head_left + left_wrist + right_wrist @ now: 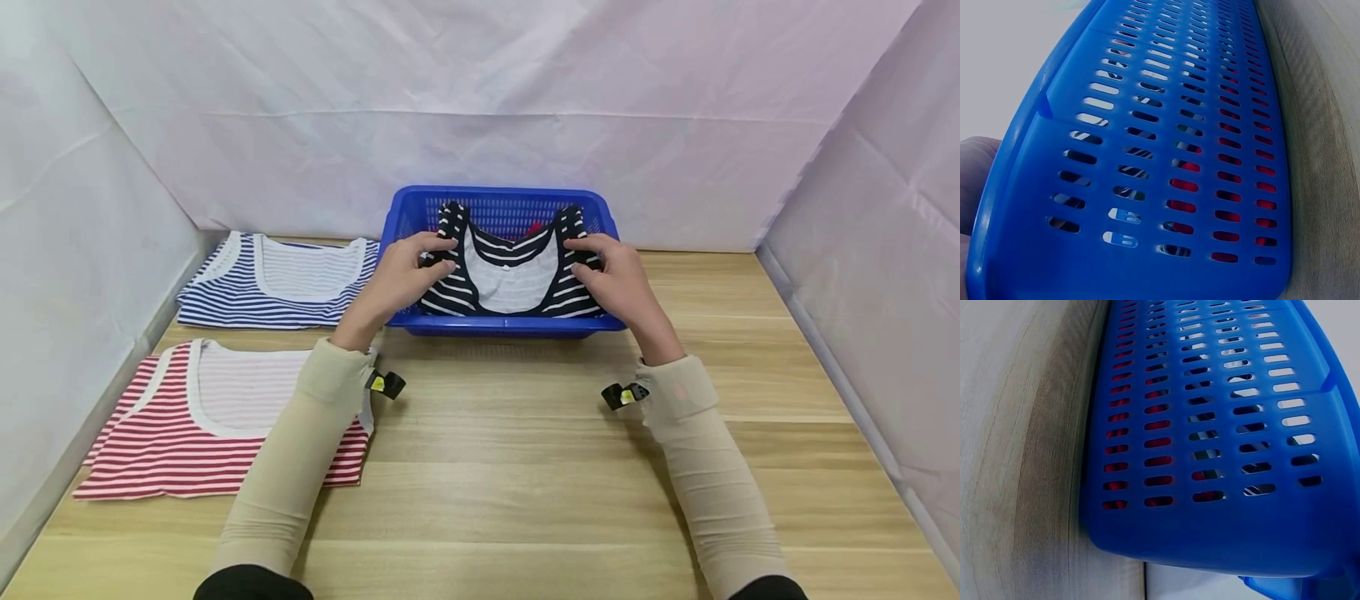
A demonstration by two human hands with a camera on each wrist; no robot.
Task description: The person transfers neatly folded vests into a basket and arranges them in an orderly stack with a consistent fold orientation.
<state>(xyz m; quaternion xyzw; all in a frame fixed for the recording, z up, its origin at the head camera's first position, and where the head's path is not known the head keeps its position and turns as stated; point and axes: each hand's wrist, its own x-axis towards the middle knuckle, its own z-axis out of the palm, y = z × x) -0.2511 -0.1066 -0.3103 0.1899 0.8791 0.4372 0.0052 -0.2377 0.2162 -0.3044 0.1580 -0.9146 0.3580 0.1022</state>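
A black-and-white striped tank top (517, 262) lies folded in a blue plastic basket (510, 323). Its scooped neckline shows a pale lining, and its shoulder straps lean toward the back wall of the basket. My left hand (405, 271) reaches over the left rim, with index finger and thumb spread apart at the top's left strap. On the opposite side, my right hand (615, 271) has its fingertips at the right strap, thumb and index finger also apart. In the left wrist view, part of the left hand (975, 181) shows beyond the rim.
Left of the basket lies a folded blue-and-white striped top (285, 283). Nearer me is a red-and-white striped top (187, 450), partly covered by my left forearm. Red cloth (1160, 442) shows through the basket's slots. White sheets (480, 75) enclose the wooden table (510, 467).
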